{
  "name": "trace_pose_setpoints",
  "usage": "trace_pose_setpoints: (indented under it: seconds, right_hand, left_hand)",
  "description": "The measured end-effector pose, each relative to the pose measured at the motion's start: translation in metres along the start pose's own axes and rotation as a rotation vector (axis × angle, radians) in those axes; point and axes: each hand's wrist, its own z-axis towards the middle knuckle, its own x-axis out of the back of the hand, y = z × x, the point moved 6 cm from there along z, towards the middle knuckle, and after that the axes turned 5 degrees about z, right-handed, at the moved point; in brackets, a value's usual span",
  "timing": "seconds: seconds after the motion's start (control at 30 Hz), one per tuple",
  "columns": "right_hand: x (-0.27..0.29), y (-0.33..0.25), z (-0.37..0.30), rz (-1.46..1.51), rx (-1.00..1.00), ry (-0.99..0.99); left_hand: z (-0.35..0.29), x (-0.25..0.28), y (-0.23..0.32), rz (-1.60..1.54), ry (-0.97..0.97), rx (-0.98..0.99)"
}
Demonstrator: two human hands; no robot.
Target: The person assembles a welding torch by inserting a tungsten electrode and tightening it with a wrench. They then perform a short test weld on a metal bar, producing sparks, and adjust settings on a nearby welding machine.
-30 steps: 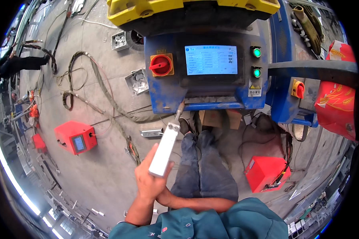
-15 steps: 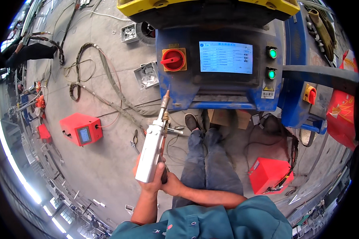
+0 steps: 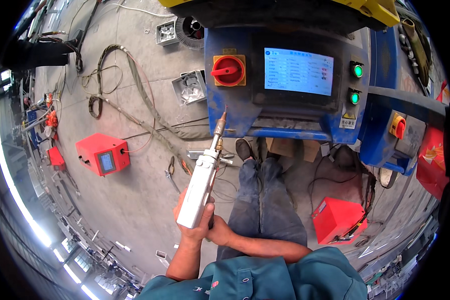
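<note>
Left hand (image 3: 192,227) clamped around base of white handheld tool (image 3: 200,187), metal tip up, near blue machine's (image 3: 235,107) lower front edge. Right hand (image 3: 219,232) touches tool's underside; grip apparently closed, mostly hidden.

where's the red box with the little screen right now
In the head view, the red box sits on the concrete floor at the person's left, left of the handheld tool.
</note>
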Motion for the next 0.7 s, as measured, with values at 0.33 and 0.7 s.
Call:
trace_pose_setpoints:
  seconds: [0.33,0.7]
  right_hand:
    - [0.019,-0.026,-0.001,-0.141,-0.168,-0.042]
    - [0.169,-0.308,-0.066,-1.185,1.171,1.001]
  left_hand:
    - [0.015,-0.010,0.003,-0.126,-0.195,0.154]
    - [0.043,-0.043,-0.022,-0.418,0.207,0.220]
